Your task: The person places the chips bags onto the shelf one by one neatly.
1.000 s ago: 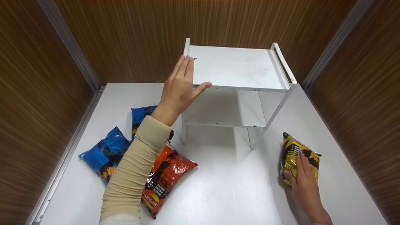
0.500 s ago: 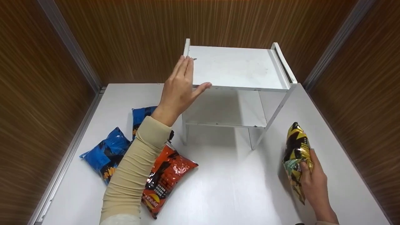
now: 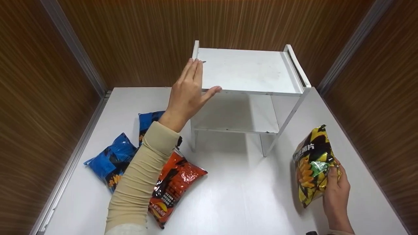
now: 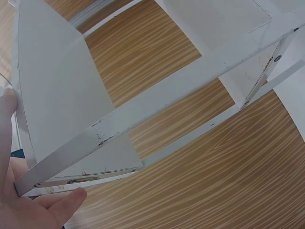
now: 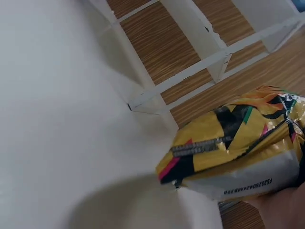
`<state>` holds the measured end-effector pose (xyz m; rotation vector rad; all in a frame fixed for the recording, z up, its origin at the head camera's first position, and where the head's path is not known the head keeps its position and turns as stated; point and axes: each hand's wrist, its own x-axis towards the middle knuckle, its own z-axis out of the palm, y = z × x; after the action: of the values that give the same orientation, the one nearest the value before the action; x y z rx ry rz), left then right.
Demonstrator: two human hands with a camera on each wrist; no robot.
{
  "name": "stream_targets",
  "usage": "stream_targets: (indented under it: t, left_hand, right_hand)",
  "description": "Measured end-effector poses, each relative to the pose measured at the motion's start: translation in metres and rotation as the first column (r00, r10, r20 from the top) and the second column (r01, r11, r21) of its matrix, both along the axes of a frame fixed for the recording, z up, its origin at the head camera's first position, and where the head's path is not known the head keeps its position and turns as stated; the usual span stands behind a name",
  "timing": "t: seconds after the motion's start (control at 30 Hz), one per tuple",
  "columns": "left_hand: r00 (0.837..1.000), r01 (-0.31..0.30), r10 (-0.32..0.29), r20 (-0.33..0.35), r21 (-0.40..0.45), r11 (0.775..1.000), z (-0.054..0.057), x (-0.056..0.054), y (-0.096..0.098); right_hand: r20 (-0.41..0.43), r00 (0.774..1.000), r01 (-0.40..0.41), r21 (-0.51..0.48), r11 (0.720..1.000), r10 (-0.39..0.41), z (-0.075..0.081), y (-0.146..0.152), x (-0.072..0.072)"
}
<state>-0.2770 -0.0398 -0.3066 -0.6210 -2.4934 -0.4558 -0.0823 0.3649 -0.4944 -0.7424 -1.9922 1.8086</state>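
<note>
My right hand [image 3: 338,192] grips a yellow and black bag of chips [image 3: 315,163] at its right edge, thumb on the near face. In the right wrist view the bag [image 5: 238,138] tilts in front of the shelf legs, its shadow on the white surface. My left hand [image 3: 186,93] rests at the near left corner of a small white two-tier shelf [image 3: 245,70]. Its fingers lie straight along the side, the thumb spread over the front edge. In the left wrist view the shelf's corner [image 4: 28,186] sits against the palm of the left hand [image 4: 28,210].
Left of the shelf lie a red bag of chips [image 3: 176,186] and two blue bags, one farther left [image 3: 112,156] and one behind the forearm [image 3: 148,120]. Brown wood-grain panels [image 3: 147,42] enclose the white surface [image 3: 235,195] at the back and both sides.
The right hand has gone from lying on top of the yellow chip bag to gripping its right edge. The bag has tipped up and turned. The left hand has stayed in place.
</note>
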Motion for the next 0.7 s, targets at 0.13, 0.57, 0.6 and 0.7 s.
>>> stream_targets:
  t: [0.13,0.57,0.6,0.7]
  left_hand:
    - [1.000,0.002,-0.002,0.001,0.003,1.000,0.000,0.000,0.000]
    - [1.000,0.016,-0.016,-0.003,0.007,1.000,0.001,0.000,0.004]
    - [1.000,0.016,-0.016,-0.003,0.007,1.000,0.001,0.000,0.004]
    - [1.000,0.014,-0.014,-0.003,0.007,1.000,0.001,0.000,0.003]
  right_hand:
    - [-0.136,0.989,0.008,-0.281,0.960,-0.049,-0.009,0.002,-0.001]
    - [0.036,0.997,0.081,-0.426,0.901,-0.073,-0.030,0.020,0.006]
    - [0.083,0.993,0.109,-0.382,0.918,-0.084,-0.030,0.021,0.005]
    - [0.207,0.972,0.146,-0.160,0.976,-0.111,-0.027,0.021,0.001]
